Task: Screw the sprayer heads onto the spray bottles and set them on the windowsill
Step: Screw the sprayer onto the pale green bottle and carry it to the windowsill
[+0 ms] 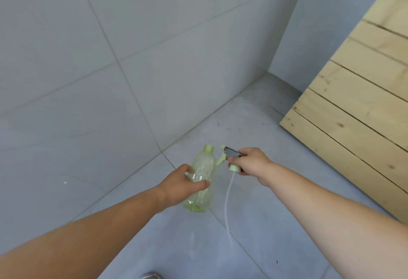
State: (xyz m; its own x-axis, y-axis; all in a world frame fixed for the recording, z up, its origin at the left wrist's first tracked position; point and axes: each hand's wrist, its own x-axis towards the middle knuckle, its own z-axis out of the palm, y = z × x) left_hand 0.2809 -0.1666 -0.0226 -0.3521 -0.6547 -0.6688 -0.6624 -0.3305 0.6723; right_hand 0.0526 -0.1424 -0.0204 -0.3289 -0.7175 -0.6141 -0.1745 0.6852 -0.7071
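Left hand (185, 187) is gripping the spray bottle (204, 168) round its middle, thumb curling across the front and fingers wrapping behind. The bottle, clear pale green, is tilting with its neck pointing away toward the tiled wall (106, 62); its mouth is sitting bare. Cannot tell if its base is touching the floor (260, 137) or hanging above it.

Right hand (250, 161) is clamping the sprayer head (230, 154), fingers curling over the grey top, with the green collar facing down just beside the bottle's shoulder but apart from it. The white dip tube (227, 203) is hanging from the collar, running alongside the bottle's right side, and is outside the bottle.

Both forearms are reaching in from the lower corners. The wall-floor edge is running diagonally just beyond the bottle neck. A wooden slatted panel (357, 106) is leaning at right, well apart from the right hand, with open floor lying between. A grey object (151, 276) is peeking in at the bottom edge, too cropped to tell.
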